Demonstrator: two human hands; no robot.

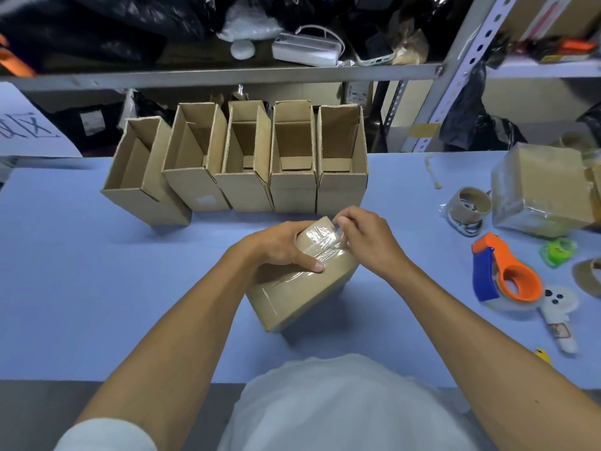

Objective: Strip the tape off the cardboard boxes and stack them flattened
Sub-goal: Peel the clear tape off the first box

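Observation:
A small taped cardboard box (294, 292) stands tilted on the blue table (81, 281) in front of me. My left hand (279, 244) grips its upper left side, thumb pressed on the top face. My right hand (367, 237) pinches the clear tape (320, 237) at the box's far top edge. Behind it, several open cardboard boxes (240, 161) stand in a row, mouths up. Another tape-wrapped box (543, 193) sits at the right.
An orange and blue tape dispenser (507, 275), empty tape cores (470, 203), a green roll (557, 250) and a small white ghost-shaped tool (559, 307) lie at the right. A cluttered metal shelf (227, 74) runs behind the table.

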